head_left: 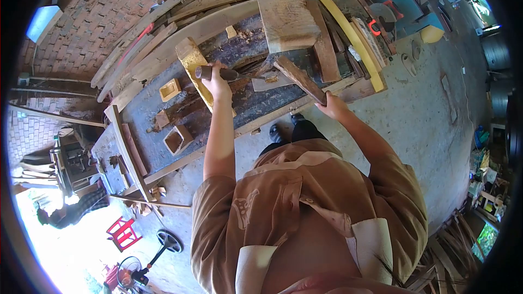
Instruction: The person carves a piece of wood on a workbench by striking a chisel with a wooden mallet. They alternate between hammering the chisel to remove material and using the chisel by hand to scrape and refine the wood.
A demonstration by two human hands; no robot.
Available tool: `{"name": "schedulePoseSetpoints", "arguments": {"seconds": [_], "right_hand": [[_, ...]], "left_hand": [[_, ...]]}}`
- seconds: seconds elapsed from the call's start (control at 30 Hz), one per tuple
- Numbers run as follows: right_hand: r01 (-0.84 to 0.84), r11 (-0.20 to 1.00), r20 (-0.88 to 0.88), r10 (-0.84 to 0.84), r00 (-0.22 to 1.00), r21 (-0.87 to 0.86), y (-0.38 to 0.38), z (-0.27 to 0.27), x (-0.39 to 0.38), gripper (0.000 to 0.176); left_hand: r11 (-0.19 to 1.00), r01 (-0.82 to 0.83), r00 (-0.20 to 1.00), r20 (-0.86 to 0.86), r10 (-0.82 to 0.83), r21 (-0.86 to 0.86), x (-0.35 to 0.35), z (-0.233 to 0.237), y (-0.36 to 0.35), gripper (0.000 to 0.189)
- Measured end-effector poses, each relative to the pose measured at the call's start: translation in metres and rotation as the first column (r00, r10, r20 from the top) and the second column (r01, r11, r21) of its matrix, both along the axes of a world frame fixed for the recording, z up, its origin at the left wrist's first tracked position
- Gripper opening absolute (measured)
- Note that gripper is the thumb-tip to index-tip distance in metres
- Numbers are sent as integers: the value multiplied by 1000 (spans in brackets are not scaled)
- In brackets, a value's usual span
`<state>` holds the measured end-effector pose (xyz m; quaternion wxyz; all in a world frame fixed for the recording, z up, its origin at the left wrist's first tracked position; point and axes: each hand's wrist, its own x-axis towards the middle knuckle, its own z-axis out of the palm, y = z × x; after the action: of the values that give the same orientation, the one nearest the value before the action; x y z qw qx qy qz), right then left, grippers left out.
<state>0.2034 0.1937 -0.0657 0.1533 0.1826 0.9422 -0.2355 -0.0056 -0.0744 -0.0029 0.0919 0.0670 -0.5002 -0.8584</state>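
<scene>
Well, from the head camera both hands are occupied, each over or beside the cluttered workbench (147,147). The left hand (219,83) is wrapped around the dark handle of a chisel (231,74), fingers curled in, with the butt end poking out to the left of the fist and the metal shank running off to its right — the tip is too small to make out exactly, but it reaches a pale flat piece (272,83). The right hand (333,107) grips the near end of a rough wooden billet (298,79), closed on it at the bench's front edge; the billet slants away from that hand, forward and to the left, so its far end sits near the chisel's tip. Under and beyond the left hand lies a long yellowish beam (192,60). To the left of that hand stands a small hollowed box (170,90), and nearer the body, also leftward, a second wooden box (178,140). Forward of both hands is a big wood block (287,22) — and well to the right hand's front right, a curved yellow strip (354,43).
</scene>
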Motion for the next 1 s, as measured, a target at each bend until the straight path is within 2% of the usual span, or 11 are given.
{"name": "schedulePoseSetpoints", "arguments": {"seconds": [0.33, 0.47, 0.77, 0.83, 1.0], "right_hand": [[-2, 1000, 0, 2, 1000, -14, 2, -6, 1, 57], [-8, 1000, -2, 8, 1000, -15, 2, -8, 2, 58], [-18, 1000, -23, 18, 1000, -8, 2, -8, 2, 58], [-13, 1000, -29, 13, 999, -21, 2, -10, 2, 58], [-11, 999, -5, 11, 1000, -31, 2, -9, 2, 58]], "left_hand": [[980, 106, 992, -45, -116, -170, -5, -1, 10, 13], [980, 109, 993, -25, -115, -166, -3, 10, 17, 13], [961, 49, 998, 46, -38, -271, -17, 11, 28, 15], [937, 70, 996, 71, -48, -344, -14, 13, 28, 10], [961, 108, 994, 3, -111, -256, -13, 7, 25, 9]]}}
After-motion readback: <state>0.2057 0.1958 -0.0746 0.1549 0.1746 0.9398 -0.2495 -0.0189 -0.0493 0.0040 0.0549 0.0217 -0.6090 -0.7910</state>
